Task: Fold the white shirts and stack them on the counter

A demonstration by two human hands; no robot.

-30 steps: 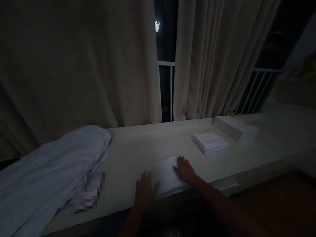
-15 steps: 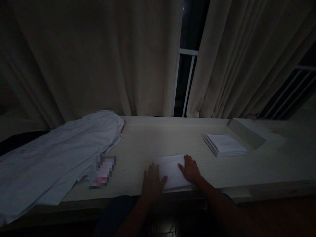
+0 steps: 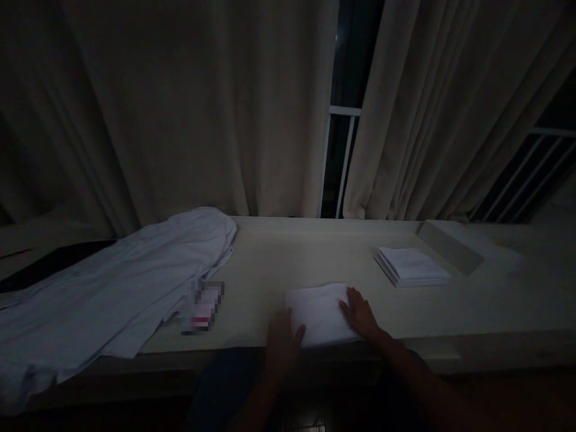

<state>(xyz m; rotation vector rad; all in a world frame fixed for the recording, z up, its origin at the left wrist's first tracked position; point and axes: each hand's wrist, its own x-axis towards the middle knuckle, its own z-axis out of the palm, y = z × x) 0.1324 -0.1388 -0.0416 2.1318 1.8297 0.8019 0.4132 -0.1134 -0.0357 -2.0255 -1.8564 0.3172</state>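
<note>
A folded white cloth (image 3: 321, 312) lies flat at the front edge of the white desk (image 3: 288, 258), between my two hands. My left hand (image 3: 282, 336) is at the cloth's left edge, its thumb spread onto the cloth; its fingers are a little blurred by motion. On the right edge, my right hand (image 3: 360, 311) rests with fingers stretched out and the thumb on top of the cloth. Both hands are open. To the right, a neat stack of folded white cloths (image 3: 411, 266) sits farther back on the desk.
Several loose white cloths or garments (image 3: 135, 288) are heaped across the desk's left side. A blurred-out pixelated item (image 3: 206, 307) lies beside the heap. A raised white ledge (image 3: 452, 246) stands at the right. Beige curtains (image 3: 180, 108) hang behind, with a dark window gap.
The view has shifted slightly, so everything on the desk appears farther right. My left hand has slid down a little along the cloth's left edge. The right hand has moved slightly outward.
</note>
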